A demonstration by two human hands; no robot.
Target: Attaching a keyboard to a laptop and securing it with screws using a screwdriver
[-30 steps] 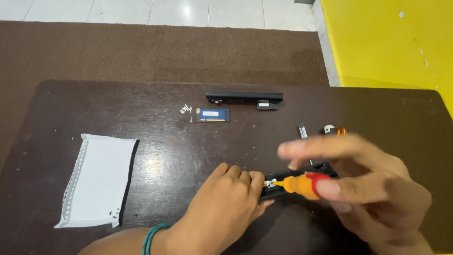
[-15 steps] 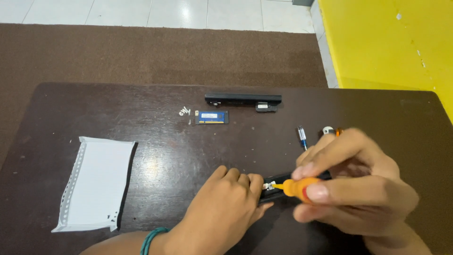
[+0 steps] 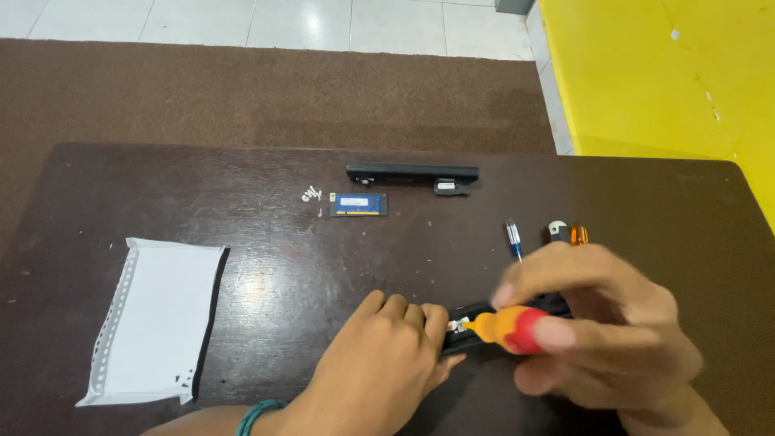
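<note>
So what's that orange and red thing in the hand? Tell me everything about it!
It is a screwdriver with a chunky handle that looks like plastic, orange toward the front and red at the back. It lies nearly level, its front end pointing left at a black part on the dark table. The right hand wraps around the red end with fingers over the top. The left hand steadies the black part beside the tip. The metal shaft is mostly hidden.
</note>
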